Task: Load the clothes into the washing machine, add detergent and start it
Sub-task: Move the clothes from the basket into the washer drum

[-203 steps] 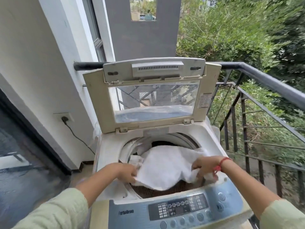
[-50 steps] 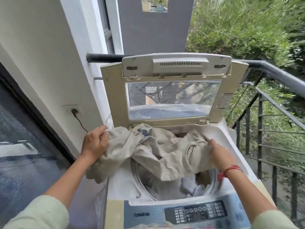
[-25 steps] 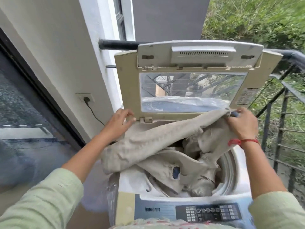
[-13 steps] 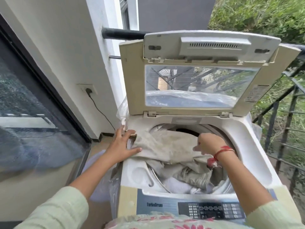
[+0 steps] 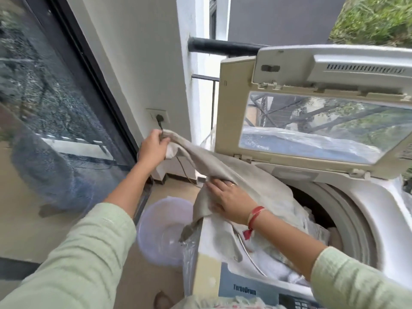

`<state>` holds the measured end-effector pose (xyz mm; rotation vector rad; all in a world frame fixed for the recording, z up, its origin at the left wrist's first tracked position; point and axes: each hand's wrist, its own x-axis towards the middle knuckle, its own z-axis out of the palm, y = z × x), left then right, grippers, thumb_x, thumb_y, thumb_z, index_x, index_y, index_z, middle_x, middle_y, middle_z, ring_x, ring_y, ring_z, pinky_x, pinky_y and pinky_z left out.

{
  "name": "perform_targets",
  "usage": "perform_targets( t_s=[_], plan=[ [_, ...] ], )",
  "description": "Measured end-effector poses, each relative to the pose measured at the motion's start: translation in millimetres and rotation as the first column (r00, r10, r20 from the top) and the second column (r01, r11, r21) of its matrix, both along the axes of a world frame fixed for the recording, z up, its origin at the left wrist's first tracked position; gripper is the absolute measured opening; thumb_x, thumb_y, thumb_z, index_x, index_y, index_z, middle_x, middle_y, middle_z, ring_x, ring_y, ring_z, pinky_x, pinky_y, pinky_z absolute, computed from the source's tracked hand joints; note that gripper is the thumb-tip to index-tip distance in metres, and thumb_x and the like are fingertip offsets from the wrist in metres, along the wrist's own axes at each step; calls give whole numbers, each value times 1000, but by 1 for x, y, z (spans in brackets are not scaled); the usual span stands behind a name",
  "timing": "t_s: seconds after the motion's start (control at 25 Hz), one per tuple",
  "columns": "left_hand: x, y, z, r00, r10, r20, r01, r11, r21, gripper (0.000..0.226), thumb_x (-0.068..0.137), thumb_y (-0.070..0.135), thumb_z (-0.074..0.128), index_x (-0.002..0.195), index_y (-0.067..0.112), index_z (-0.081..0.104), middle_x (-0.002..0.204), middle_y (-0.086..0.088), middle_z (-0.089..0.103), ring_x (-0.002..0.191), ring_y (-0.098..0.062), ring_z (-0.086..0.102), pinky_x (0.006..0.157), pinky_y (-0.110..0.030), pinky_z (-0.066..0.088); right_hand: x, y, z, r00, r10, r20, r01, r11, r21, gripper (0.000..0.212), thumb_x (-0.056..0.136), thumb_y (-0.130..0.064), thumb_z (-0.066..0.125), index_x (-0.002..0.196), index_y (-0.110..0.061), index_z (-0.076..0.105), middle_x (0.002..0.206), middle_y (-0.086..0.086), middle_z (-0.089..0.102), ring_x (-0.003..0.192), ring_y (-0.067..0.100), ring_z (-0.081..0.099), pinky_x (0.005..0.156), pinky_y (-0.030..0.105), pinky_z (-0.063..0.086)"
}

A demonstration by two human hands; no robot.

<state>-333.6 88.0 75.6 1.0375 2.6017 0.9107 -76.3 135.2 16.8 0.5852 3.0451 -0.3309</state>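
The top-loading washing machine stands at the right with its lid raised. White clothes lie inside the drum. A beige garment stretches from the drum's opening out over the machine's left edge. My left hand grips its far end, raised to the left of the machine near the wall socket. My right hand holds the garment's middle at the machine's left rim. The control panel shows at the bottom edge.
A translucent plastic tub sits on the floor left of the machine. A plug and cord hang from the white wall. A dark glass sliding door fills the left. A black railing runs behind the lid. A floral cloth shows at the bottom.
My view has swung left. My left hand has lifted the beige garment's end up and out to the left of the machine. My right hand moved from the drum to the left rim.
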Motion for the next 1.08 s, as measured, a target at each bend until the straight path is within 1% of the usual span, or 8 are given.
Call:
perform_targets(
  t_s=[0.24,0.56,0.64,0.72,0.84,0.96,1.04,1.08],
  plan=[
    [0,-59,-115,863,143,484,-85,987,-139,12,94,24,48,85,17,44,107,-22,58,89,-35,62,59,-40,56,-10,5,-10,989,-104,-105,100,994,-45,46,88,-46,39,111,-9,54,113,11,55,102,33,54,90,40,40],
    [22,-69,-85,917,84,389,-115,992,58,9,88,38,50,91,31,47,96,-8,59,92,-32,58,78,-43,50,8,-2,-8,881,-349,-319,184,875,-448,10,94,-17,48,87,-10,47,80,2,54,77,24,52,65,31,34],
    [45,-66,-61,969,60,238,-117,965,235,16,95,26,48,104,12,46,101,-10,57,92,-26,53,75,-34,40,37,13,13,703,-580,-411,235,735,-636,17,93,-23,45,83,-10,45,73,-4,47,65,9,41,62,25,30],
    [75,-55,-31,993,-32,114,-20,906,422,24,95,27,49,106,7,47,101,-5,53,94,-20,49,78,-31,36,89,42,45,266,-810,-523,291,585,-757,23,92,-23,47,72,-13,43,63,-13,43,55,0,33,60,24,29],
    [133,-25,-7,949,-304,-86,307,823,477,28,89,38,45,102,14,47,96,3,48,89,-9,43,75,-23,32,189,79,82,-134,-687,-714,526,562,-639,33,92,-30,57,65,-22,39,55,-14,48,55,-2,40,58,20,34],
    [191,3,-15,819,-509,-263,570,774,277,18,86,31,47,100,19,44,95,-2,47,84,-18,48,72,-30,40,250,86,49,292,-691,-661,805,551,-221,30,85,-49,55,88,-19,49,75,2,51,69,22,52,64,34,42],
    [212,13,-40,704,-649,-290,611,761,-219,24,85,21,50,108,18,46,108,-8,49,98,-29,52,81,-39,44,267,76,2,707,-707,-16,706,707,-48,35,86,-51,51,108,-24,54,102,9,57,99,32,59,82,39,47],
    [222,17,-51,634,-744,-212,560,630,-539,30,86,19,49,116,18,47,118,-11,47,108,-31,50,90,-41,41,267,64,-16,714,-576,398,656,749,-92,24,86,-47,55,106,-33,54,108,5,56,114,32,55,92,39,45]
  ],
)
